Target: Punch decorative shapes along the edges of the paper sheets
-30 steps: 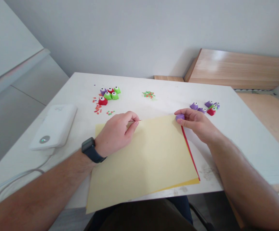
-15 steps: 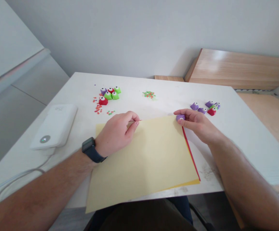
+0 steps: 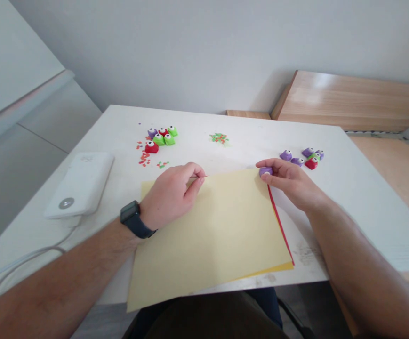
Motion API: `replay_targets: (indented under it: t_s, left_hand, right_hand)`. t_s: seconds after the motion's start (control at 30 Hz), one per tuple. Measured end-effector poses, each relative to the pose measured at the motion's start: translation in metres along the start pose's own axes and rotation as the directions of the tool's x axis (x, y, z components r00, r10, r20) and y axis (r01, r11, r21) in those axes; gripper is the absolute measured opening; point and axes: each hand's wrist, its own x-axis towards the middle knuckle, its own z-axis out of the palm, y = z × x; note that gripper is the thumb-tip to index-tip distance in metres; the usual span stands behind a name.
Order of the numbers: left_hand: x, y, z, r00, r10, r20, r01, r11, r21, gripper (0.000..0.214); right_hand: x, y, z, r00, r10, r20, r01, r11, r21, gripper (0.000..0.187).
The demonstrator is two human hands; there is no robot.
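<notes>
A stack of paper sheets (image 3: 218, 230) lies before me, pale yellow on top, with red and deeper yellow edges showing at the right. My left hand (image 3: 179, 188), wearing a dark watch (image 3: 135, 219), rests over the sheets' far edge with thumb and forefinger pinched together. A thin dark red line pokes out by those fingertips; I cannot tell whether it is a slim tool or a sheet's edge. At the far right corner, my right hand (image 3: 287, 181) is closed around a small purple clay figure (image 3: 265, 171) with a white eye, sitting on the paper's corner.
Red, green and purple eyed figures (image 3: 159, 139) cluster at the back left, among red paper bits (image 3: 144, 159). Green and orange bits (image 3: 219, 138) lie at back centre. More figures (image 3: 309, 157) stand at right. A white power bank (image 3: 84, 181) with a cable is at left.
Almost nothing differs. Both hands keep their places on the paper and the purple figure; the view has shifted very slightly.
</notes>
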Motion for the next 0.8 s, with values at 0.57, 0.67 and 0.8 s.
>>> replay_targets:
  t_s: [0.57, 0.67, 0.8]
  left_hand:
    - [-0.0007, -0.0005, 0.0004, 1.000, 0.006, -0.002, -0.006, 1.000, 0.002, 0.015]
    - [-0.0008, -0.0004, 0.0007, 1.000, 0.002, 0.003, -0.002, 1.000, 0.001, 0.015]
    - [-0.0010, 0.0000, 0.0008, 1.000, -0.003, 0.002, 0.003, 1.000, 0.000, 0.015]
  right_hand:
    - [0.0032, 0.0031, -0.0020, 1.000, 0.002, -0.008, -0.002, 1.000, 0.008, 0.041]
    - [0.0031, 0.0017, -0.0015, 1.000, 0.012, -0.020, -0.012, 1.000, -0.003, 0.041]
    - [0.0022, -0.0008, -0.0006, 1.000, 0.003, -0.022, -0.003, 1.000, -0.024, 0.039]
